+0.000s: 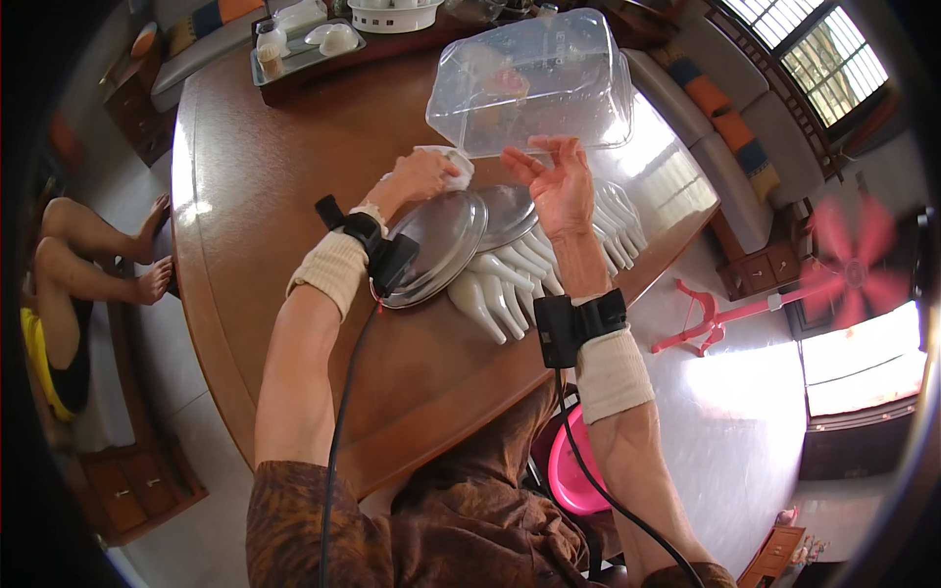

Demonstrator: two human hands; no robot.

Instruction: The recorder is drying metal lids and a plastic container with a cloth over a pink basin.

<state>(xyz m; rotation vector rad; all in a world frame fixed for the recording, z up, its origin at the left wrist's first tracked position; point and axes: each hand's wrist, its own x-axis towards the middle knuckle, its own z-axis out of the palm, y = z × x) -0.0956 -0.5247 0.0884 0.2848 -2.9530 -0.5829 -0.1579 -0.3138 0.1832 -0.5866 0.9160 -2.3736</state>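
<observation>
My left hand point(420, 176) is closed on a crumpled white cloth point(459, 167) just beyond two round, shiny metal lids or plates. The nearer metal disc point(441, 239) partly overlaps the farther one point(506, 212). My right hand point(562, 187) is raised palm up with its fingers apart, holding nothing. White soup spoons point(489, 298) lie in overlapping rows beside the discs, and more spoons point(617, 220) show past my right wrist. A clear plastic box point(529, 81) rests beyond my hands, its base towards me. My right forearm hides part of the spoons.
At the far edge, a metal tray point(305, 67) holds cups and jars beside a white basket point(395, 16). A pink fan point(853, 272) stands on the floor at right. A pink plastic basin or stool point(577, 478) is below the table. Someone's bare legs point(103, 257) are at left.
</observation>
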